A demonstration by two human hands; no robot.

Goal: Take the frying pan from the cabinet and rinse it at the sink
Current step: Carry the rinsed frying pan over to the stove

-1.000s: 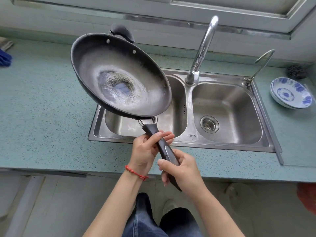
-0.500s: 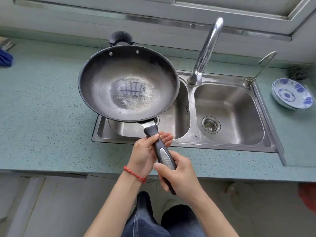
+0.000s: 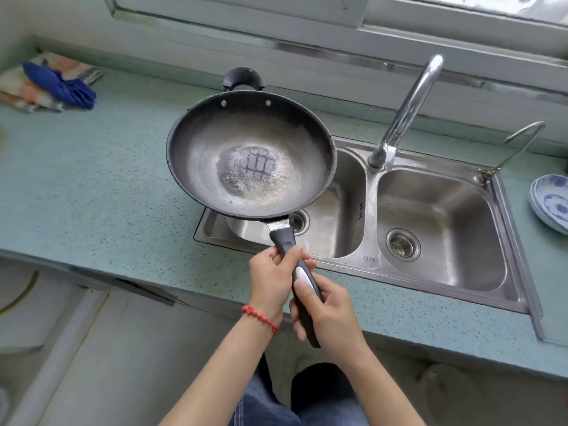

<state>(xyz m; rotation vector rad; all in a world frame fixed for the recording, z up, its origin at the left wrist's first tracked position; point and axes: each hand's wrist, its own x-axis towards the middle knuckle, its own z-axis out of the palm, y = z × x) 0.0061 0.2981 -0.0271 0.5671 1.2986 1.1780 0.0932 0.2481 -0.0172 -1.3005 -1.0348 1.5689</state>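
Right basin (image 3: 436,229) open; faucet (image 3: 408,109) beside pan (image 3: 250,158).

A speckled green countertop (image 3: 92,186) ran across the scene, backed by a pale wall. Along the far side a white-framed window (image 3: 399,23) admitted daylight. White cabinet fronts (image 3: 92,348) were seen below the near edge of the counter.

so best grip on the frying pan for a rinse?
Take the frying pan by its long black handle, coming from the near side: it juts toward the person, clear of the bowl. Both the left hand and right hand already hold it there. The small loop handle sits on the far rim.
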